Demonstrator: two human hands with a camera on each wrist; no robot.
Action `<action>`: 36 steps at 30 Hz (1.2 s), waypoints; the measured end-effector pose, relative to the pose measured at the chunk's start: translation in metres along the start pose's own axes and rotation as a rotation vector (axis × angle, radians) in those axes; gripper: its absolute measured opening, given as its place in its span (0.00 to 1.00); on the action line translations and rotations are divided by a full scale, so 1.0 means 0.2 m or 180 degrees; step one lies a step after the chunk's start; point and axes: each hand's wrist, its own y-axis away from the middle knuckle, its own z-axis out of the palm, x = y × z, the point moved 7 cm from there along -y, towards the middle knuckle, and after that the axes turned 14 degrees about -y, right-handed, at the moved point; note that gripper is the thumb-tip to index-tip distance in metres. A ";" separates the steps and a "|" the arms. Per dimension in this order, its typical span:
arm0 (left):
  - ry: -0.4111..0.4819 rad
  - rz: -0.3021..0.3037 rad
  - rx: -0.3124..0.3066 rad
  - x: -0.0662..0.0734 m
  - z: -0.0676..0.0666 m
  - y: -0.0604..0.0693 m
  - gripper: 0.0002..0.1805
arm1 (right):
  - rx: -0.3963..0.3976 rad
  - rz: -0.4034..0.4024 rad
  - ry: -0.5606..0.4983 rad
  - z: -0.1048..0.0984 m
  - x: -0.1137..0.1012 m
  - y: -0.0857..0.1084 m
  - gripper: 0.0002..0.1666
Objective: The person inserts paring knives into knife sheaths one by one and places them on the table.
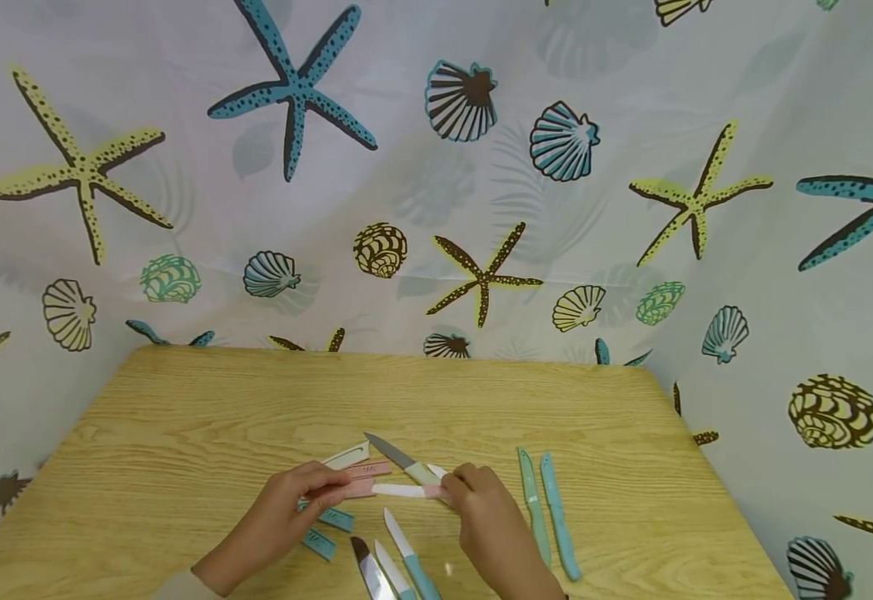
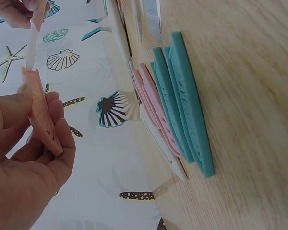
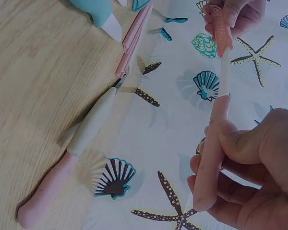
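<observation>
Left hand pinches a pink sheath, right hand has fingers snug round a pink-handled knife, probably end to end for alignment, over the counter, well off its far edge.

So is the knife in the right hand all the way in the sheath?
No, white blade shows bare between the pink sheath and the pink handle.

The held slim white-bladed knife is pink-handled, its narrow sheath pink. Beyond the far edge of the yellowish wood-grained surface, white cloth shows blue-and-black starfish.
</observation>
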 end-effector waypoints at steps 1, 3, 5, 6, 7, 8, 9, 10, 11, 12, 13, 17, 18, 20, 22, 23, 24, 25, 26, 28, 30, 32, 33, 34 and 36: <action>-0.0018 0.0021 0.0014 0.00 0.00 0.00 0.09 | 0.0001 -0.0023 0.0000 0.00 0.00 0.00 0.04; -0.0048 0.0057 0.0049 0.00 0.00 0.00 0.10 | -0.0029 -0.0036 0.0003 0.02 -0.01 0.00 0.06; -0.0070 0.0185 0.0081 0.01 0.00 0.01 0.12 | -0.0081 -0.0073 0.0057 0.03 -0.02 0.00 0.09; -0.0103 0.0289 0.0110 0.02 0.00 0.01 0.12 | -0.0118 -0.0087 0.0109 0.05 -0.03 0.00 0.09; -0.0139 0.0388 0.0144 0.04 0.00 0.01 0.12 | -0.0112 -0.0118 0.0167 0.06 -0.04 0.00 0.09; -0.0180 0.0472 0.0178 0.05 0.00 0.01 0.13 | -0.0093 -0.0143 0.0205 0.07 -0.05 0.00 0.08; -0.0224 0.0555 0.0210 0.07 0.01 0.01 0.13 | -0.0066 -0.0159 0.0237 0.07 -0.06 0.00 0.07; -0.0259 0.0625 0.0238 0.08 0.01 0.01 0.13 | -0.0037 -0.0172 0.0273 0.08 -0.07 0.00 0.07; -0.0302 0.0679 0.0280 0.09 0.01 0.01 0.13 | -0.0009 -0.0183 0.0298 0.09 -0.08 0.00 0.07; -0.0341 0.0693 0.0314 0.10 0.01 0.00 0.12 | 0.0018 -0.0182 0.0308 0.10 -0.09 0.00 0.07; -0.0366 0.0709 0.0342 0.11 0.01 0.00 0.12 | 0.0059 -0.0194 0.0306 0.10 -0.09 0.00 0.08; -0.0457 0.0861 0.0455 0.14 0.01 0.00 0.11 | 0.0135 -0.0361 0.0342 0.12 -0.12 0.00 0.11; -0.0478 0.0902 0.0479 0.15 0.01 0.00 0.10 | 0.0184 -0.0425 0.0370 0.12 -0.13 0.00 0.11; -0.0518 0.0938 0.0517 0.15 0.02 0.00 0.10 | 0.0272 -0.0549 0.0423 0.13 -0.14 0.00 0.13; -0.0557 0.0962 0.0536 0.15 0.02 0.00 0.11 | 0.0308 -0.0617 0.0447 0.13 -0.15 0.00 0.14; -0.0585 0.0971 0.0529 0.15 0.03 0.01 0.11 | 0.0292 -0.0613 0.0450 0.14 -0.15 0.00 0.14; -0.0591 0.0973 0.0504 0.15 0.03 0.01 0.11 | 0.0246 -0.0582 0.0428 0.14 -0.14 0.00 0.13; -0.0598 0.0987 0.0485 0.15 0.04 0.01 0.11 | 0.0182 -0.0537 0.0395 0.14 -0.14 0.01 0.13; -0.0611 0.1015 0.0469 0.15 0.04 0.01 0.11 | 0.0104 -0.0482 0.0358 0.15 -0.13 0.01 0.12; -0.0630 0.1067 0.0455 0.16 0.05 0.01 0.11 | -0.0071 -0.0377 0.0313 0.16 -0.12 0.01 0.10; -0.0627 0.1093 0.0412 0.17 0.06 0.02 0.11 | -0.0226 -0.0294 0.0304 0.17 -0.10 0.01 0.09; -0.0628 0.1079 0.0357 0.16 0.06 0.02 0.11 | -0.0316 -0.0263 0.0325 0.18 -0.09 0.01 0.08; -0.0589 0.1002 0.0271 0.16 0.06 0.01 0.14 | -0.0355 -0.0245 0.0336 0.18 -0.09 0.01 0.08; -0.0565 0.0918 0.0200 0.15 0.06 0.01 0.17 | -0.0383 -0.0209 0.0329 0.19 -0.08 0.01 0.08; -0.0571 0.0742 0.0111 0.12 0.05 0.01 0.22 | -0.0393 -0.0110 0.0307 0.18 -0.06 0.02 0.07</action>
